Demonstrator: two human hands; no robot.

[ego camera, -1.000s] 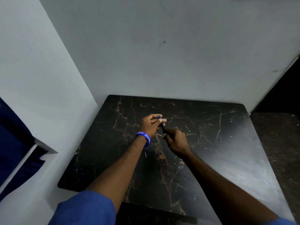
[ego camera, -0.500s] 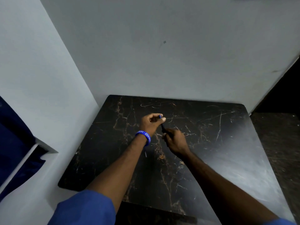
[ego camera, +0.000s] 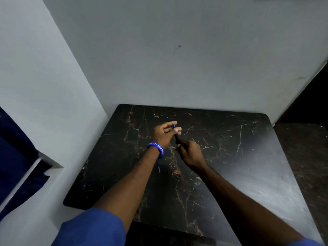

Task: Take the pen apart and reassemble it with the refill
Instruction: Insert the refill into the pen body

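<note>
A slim dark pen point(ego camera: 177, 137) with a blue end is held between both hands above the black marble table point(ego camera: 230, 157). My left hand point(ego camera: 164, 134), with a blue wristband, pinches the pen's upper blue end between thumb and fingers. My right hand point(ego camera: 190, 153) grips the lower dark part of the barrel. Fingers hide most of the pen, so I cannot tell whether it is in one piece. A small pale sliver point(ego camera: 159, 169) lies on the table under my left forearm; what it is I cannot tell.
The table stands in a corner, with grey walls behind and on the left. Dark blue cloth point(ego camera: 16, 157) hangs at the far left by a ledge. A dark floor point(ego camera: 305, 157) lies to the right of the table.
My left fingers have shifted slightly around the pen's blue end, and both hands stay at the same spot over the table.
</note>
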